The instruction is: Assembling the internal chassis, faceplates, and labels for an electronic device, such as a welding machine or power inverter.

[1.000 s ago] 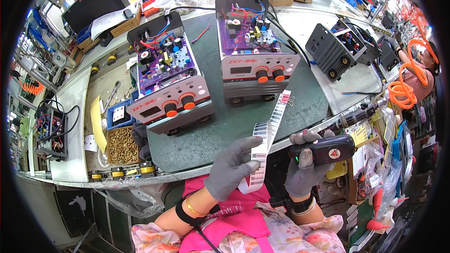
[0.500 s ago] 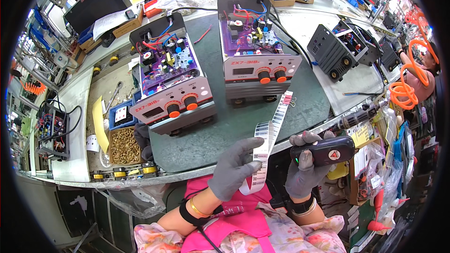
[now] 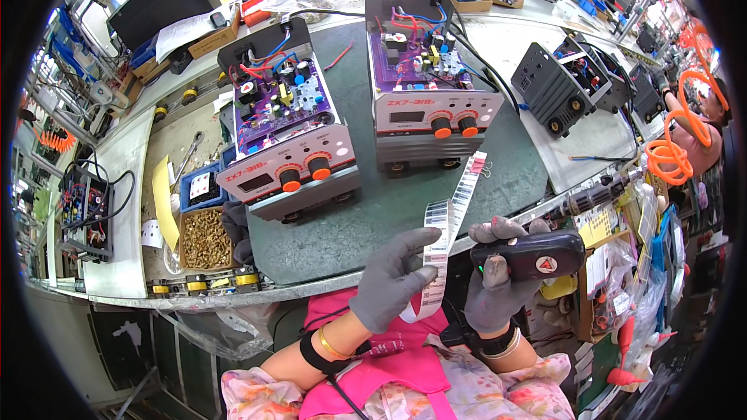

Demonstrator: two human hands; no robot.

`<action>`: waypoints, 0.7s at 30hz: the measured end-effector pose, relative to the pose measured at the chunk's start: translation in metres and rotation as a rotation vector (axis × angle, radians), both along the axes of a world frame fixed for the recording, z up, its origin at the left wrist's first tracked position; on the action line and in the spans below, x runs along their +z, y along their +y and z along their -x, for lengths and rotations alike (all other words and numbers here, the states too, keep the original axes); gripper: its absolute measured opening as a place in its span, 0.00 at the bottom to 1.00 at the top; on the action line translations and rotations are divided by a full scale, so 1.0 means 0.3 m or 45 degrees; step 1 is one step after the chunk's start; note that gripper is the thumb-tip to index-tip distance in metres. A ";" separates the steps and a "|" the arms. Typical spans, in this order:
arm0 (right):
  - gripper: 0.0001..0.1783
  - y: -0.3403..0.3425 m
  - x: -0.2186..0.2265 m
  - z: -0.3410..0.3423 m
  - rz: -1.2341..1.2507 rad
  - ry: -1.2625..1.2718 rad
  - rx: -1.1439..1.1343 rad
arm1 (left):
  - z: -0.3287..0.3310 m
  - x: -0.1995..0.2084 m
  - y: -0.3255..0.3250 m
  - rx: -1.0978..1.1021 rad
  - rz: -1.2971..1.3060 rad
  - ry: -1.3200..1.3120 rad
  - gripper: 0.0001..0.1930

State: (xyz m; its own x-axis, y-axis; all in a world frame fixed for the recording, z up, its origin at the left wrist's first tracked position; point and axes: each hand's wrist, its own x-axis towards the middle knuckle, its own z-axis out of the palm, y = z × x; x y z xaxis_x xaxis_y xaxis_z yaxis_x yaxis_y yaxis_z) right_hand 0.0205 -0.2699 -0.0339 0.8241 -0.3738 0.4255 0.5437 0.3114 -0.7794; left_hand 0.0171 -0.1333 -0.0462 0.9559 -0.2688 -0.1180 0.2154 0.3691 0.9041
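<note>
My left hand (image 3: 393, 276), in a grey glove, pinches a long white strip of barcode labels (image 3: 437, 264) at the bench's front edge. The strip's far end lies on the green mat near a pink binder clip (image 3: 478, 163); its near end curls down by my pink apron. Gloved alike, my right hand (image 3: 498, 299) is closed round a black handheld barcode scanner (image 3: 529, 255) with a small green light, just right of the strip. Beyond my hands stand two open-topped welding machines with purple circuit boards, one at left (image 3: 292, 167) and one at centre (image 3: 436, 117).
A box of brass fittings (image 3: 206, 239) and a blue bin (image 3: 201, 187) sit left of the mat (image 3: 311, 253). At right are another grey machine (image 3: 552, 89), a coiled orange hose (image 3: 671, 148) and a person beside it. A monitor (image 3: 159, 12) stands far left.
The scanner and my right hand have shifted slightly left, closer to the label strip. My left hand keeps its hold on the strip, almost unmoved.
</note>
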 end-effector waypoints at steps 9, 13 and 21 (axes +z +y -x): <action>0.37 0.031 -0.004 0.006 0.004 -0.068 0.095 | 0.004 -0.035 -0.015 0.004 -0.093 -0.049 0.24; 0.38 0.029 -0.045 0.039 0.118 0.048 -0.035 | 0.005 -0.054 -0.020 0.044 -0.137 -0.134 0.23; 0.39 0.035 -0.067 0.046 0.200 0.095 -0.098 | 0.009 -0.041 -0.028 0.072 -0.149 -0.160 0.23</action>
